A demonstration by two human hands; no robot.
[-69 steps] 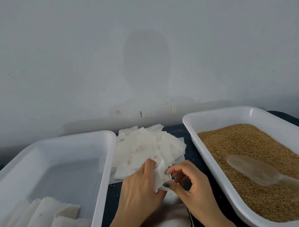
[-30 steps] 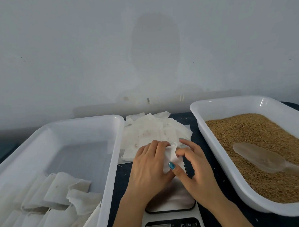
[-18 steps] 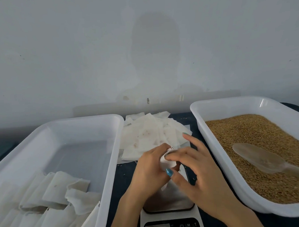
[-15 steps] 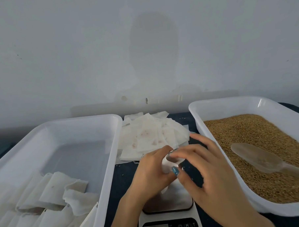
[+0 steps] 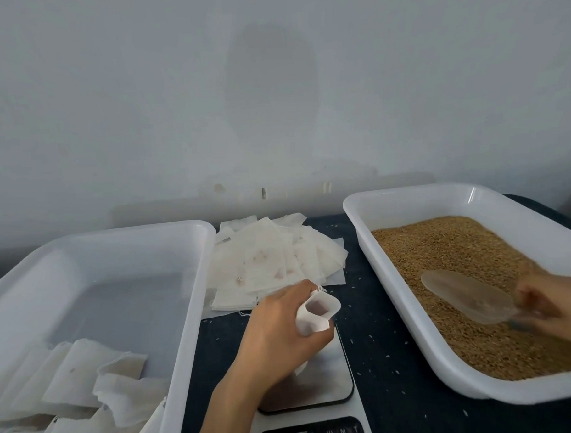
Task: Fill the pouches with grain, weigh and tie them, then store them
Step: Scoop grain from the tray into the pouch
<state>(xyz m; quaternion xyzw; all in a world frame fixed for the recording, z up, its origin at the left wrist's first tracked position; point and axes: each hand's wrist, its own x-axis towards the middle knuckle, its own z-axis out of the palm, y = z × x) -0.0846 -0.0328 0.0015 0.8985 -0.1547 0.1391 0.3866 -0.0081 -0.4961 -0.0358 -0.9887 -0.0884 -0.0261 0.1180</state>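
Filling step: my left grip (image 5: 276, 334) holds the pouch (image 5: 315, 319) open, my right grip (image 5: 556, 302) clasps the scoop (image 5: 467, 295) — next, carry grain (image 5: 442, 248) across into it.

I'm looking at a small hand-packing bench, home or workshop I can't tell. A table (image 5: 381, 343) under dark cloth sits against a bare, marked grey wall (image 5: 272, 86). The right tray (image 5: 408, 204), white plastic, is heaped with brown grain (image 5: 443, 258), and the left tray (image 5: 195, 285) holds white pouches (image 5: 89, 388). A digital kitchen scale (image 5: 330, 371) stands between them, flat empty pouches (image 5: 266, 266) are stacked behind it, and loose kernels lie scattered on the cloth.
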